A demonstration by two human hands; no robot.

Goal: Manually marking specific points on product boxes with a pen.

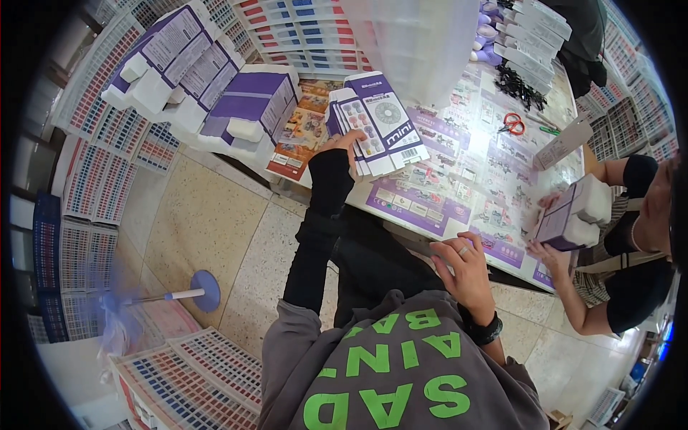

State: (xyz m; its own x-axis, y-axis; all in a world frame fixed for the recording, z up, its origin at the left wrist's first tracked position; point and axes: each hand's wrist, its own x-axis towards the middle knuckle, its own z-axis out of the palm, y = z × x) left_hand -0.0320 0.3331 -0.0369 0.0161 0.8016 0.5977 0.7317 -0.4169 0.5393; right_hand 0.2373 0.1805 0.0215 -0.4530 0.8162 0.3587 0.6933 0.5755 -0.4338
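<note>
On the near left part of the table lies a stack of flattened purple-and-white cartons (390,118) printed with a small round fan. My left hand (345,147), in a long black sleeve, is at the stack's left edge, its fingers closing over the edge of a carton. What its underside touches is hidden. My right hand (464,272) is raised before the table's front edge, a ring on one finger. Its fingers are apart and loosely bent, with nothing in them.
Purple-and-white boxes (251,107) stand at the left. Red-handled scissors (512,124), black cables (519,86), white cartons (534,32) and purple fans (487,46) lie farther back. A co-worker at the right holds a purple-and-white box (573,211). A fan (206,290) stands lower left.
</note>
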